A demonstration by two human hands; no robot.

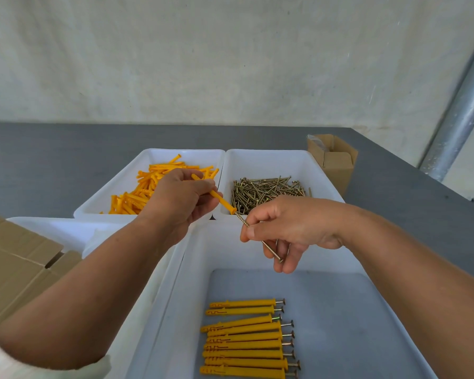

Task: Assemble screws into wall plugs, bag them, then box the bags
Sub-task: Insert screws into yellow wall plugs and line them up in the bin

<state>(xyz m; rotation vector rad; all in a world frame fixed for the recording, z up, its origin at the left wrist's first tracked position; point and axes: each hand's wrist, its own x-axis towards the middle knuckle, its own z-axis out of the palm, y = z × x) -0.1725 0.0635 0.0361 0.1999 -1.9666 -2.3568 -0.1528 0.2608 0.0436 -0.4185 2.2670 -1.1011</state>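
Observation:
My left hand (181,199) pinches an orange wall plug (222,201), its open end pointing down to the right. My right hand (282,228) pinches a brass screw (268,248) whose threaded tip sits at the plug's mouth. Both meet above the gap between the trays. Behind, a white tray (126,181) holds loose orange plugs (137,195), and a second white tray (320,170) holds loose screws (266,191). A near white tray (367,310) holds several assembled plugs with screws (246,340) lying in a row.
A small open cardboard box (335,160) stands at the back right of the grey table (39,165). A larger cardboard box (14,269) lies at the left, beside another white tray (66,231). A metal pole (460,116) rises at the right.

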